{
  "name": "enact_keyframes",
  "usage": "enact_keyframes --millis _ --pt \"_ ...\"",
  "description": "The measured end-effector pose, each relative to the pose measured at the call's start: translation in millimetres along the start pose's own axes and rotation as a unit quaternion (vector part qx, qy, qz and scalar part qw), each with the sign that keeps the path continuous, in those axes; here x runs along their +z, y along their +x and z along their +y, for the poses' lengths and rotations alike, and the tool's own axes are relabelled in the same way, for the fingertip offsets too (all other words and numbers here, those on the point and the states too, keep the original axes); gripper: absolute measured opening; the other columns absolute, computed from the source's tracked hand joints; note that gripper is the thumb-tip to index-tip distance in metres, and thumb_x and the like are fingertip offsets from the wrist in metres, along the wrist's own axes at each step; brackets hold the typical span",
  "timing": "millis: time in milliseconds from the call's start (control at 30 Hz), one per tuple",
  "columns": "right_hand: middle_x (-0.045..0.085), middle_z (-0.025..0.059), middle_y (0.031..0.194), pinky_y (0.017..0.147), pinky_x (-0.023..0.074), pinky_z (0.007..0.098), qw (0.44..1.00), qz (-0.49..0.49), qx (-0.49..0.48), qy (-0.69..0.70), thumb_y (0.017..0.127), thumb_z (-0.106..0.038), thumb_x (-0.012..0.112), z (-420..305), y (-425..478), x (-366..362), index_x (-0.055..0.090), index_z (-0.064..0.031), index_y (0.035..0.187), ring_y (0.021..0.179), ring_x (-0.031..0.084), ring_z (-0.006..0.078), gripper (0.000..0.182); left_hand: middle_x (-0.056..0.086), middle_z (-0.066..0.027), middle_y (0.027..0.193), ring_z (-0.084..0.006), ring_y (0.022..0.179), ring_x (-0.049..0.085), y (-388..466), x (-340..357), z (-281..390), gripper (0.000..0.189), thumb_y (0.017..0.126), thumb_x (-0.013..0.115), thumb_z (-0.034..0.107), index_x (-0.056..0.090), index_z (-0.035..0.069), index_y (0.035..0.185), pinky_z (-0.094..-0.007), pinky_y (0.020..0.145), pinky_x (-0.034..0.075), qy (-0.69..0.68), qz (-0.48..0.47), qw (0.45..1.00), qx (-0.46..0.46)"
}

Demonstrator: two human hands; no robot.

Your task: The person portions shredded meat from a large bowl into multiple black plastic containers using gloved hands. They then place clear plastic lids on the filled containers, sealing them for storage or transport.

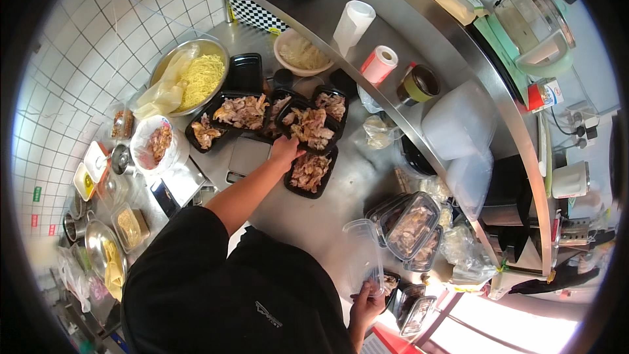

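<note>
My left hand (287,152) grips the near edge of a black plastic container of cooked meat pieces (312,130), which overlaps neighbouring containers. Just below it, another black container of meat (309,173) rests on the steel counter. More black containers of meat stand to the left, one (242,111) raised on others. At the lower right my right hand (367,301) holds a clear plastic lid (363,250) by its near end, its thumb on the lid. Beyond that lid are lidded containers of meat (413,226), stacked and overlapping. A flat square device like a scale (249,154) lies left of my left hand.
A steel bowl of yellow noodles (204,78) stands at the back left, near a lined white tub of meat (159,145). A steel shelf (304,29) overhangs the counter at the right, holding paper rolls and stacked clear containers (459,118). Plastic bags (464,246) lie beneath it.
</note>
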State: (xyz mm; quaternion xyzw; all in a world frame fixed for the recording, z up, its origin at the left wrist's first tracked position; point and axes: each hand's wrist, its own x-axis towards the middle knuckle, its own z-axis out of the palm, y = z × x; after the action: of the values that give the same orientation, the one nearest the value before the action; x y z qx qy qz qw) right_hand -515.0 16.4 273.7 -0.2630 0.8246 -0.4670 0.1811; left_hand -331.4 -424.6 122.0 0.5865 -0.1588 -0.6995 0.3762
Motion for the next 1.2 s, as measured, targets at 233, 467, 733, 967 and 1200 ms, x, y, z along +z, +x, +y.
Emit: enact_keyframes --millis 233,467,733,967,1200 --pt "0.062 0.0088 0.072 0.05 0.0511 0.0305 0.985 -0.01 -0.154 -0.079 0.097 -0.013 0.064 -6.1 26.9 -1.6 0.068 0.004 0.103 0.052 0.063 0.0167 0.019 0.068 -0.0109 0.105 -0.0253 0.086 0.071 -139.8 -57.1 -42.8 0.02 0.099 0.053 0.012 0.058 0.001 0.115 -0.0394 0.075 0.064 0.031 -0.08 0.996 0.017" --pt "0.067 0.0158 0.099 0.06 0.0559 0.0348 0.967 -0.046 -0.241 -0.069 0.092 -0.001 0.063 -11.0 57.1 19.5 0.069 0.003 0.113 0.069 0.068 0.0236 0.022 0.068 -0.0136 0.105 -0.0272 0.086 0.072 -195.9 -72.5 -138.4 0.021 0.097 0.055 0.009 0.059 -0.003 0.114 -0.0402 0.068 0.065 0.108 -0.116 0.986 -0.048" --pt "0.065 0.0082 0.108 0.068 0.0574 0.0382 0.918 -0.108 -0.316 -0.215 0.079 -0.002 0.067 54.8 58.1 50.4 0.071 -0.0134 0.122 0.081 0.068 0.0279 0.044 0.067 -0.0165 0.101 -0.0294 0.083 0.073 -181.2 -97.4 -228.1 0.022 0.095 0.061 0.011 0.058 -0.007 0.109 -0.0388 0.068 0.065 0.265 -0.153 0.95 -0.065" --pt "0.062 0.0043 0.109 0.068 0.0588 0.0382 0.852 -0.131 -0.418 -0.288 0.084 -0.023 0.075 107.6 40.6 65.2 0.069 -0.0196 0.126 0.083 0.066 0.0249 0.042 0.063 -0.0157 0.113 -0.0276 0.09 0.071 -177.8 -102.4 -226.4 0.042 0.104 0.056 0.037 0.055 0.0 0.124 -0.0388 0.071 0.063 0.168 -0.146 0.967 -0.12" --pt "0.059 0.0011 0.118 0.072 0.0587 0.039 0.832 -0.194 -0.427 -0.297 0.082 -0.024 0.075 110.2 26.7 59.5 0.064 -0.0271 0.132 0.1 0.063 0.0262 0.051 0.062 -0.011 0.132 -0.0207 0.088 0.07 -159.9 -94.3 -185.0 0.051 0.105 0.053 0.042 0.049 0.012 0.146 -0.0387 0.071 0.063 0.205 -0.135 0.967 0.066"
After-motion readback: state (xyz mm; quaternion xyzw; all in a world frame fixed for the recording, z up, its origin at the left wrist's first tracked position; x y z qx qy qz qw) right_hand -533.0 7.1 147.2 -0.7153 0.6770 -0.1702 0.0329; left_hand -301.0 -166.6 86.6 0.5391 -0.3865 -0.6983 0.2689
